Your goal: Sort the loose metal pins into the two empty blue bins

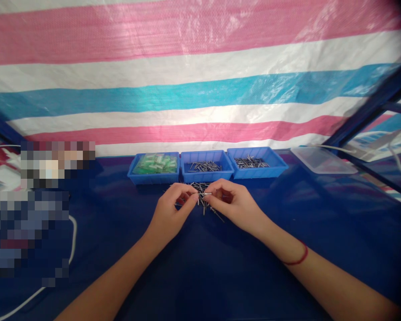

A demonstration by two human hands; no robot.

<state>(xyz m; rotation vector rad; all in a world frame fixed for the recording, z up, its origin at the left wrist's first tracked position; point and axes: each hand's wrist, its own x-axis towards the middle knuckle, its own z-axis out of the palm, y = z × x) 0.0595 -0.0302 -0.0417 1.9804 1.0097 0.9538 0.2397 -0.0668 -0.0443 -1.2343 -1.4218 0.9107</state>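
Observation:
Over a loose pile of thin metal pins (203,207) on the dark blue table, my two hands face each other. My right hand (232,203) pinches a small silvery pin (207,194) between thumb and fingertips. My left hand (175,205) is closed in a pinch just beside it; whatever its fingertips hold is too small to make out. Right behind the pile stands the middle blue bin (207,177), with many metal pins inside.
A left blue bin (153,179) holds green-and-clear packets, and a right blue bin (260,172) holds more metal pieces. Farther right lies a translucent lid (324,161). A white cable (74,236) curves at the left. Behind hangs a striped sheet (187,98).

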